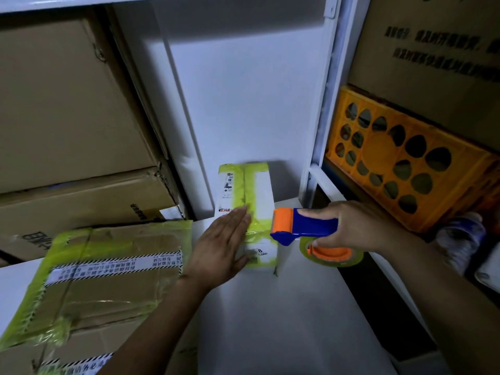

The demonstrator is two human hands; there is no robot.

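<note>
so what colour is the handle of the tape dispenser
Blue handle, orange roller end, best seen in the head view.

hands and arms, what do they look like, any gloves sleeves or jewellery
Both are bare. The left hand and right hand wear no gloves, and no rings show on the visible fingers. The left forearm and right forearm are sleeveless as far as the frame reaches; neither wrist carries a watch or band.

White table [284, 320], small yellow-taped white box [259, 190] on it, flat cardboard box [108, 280] alongside
</note>
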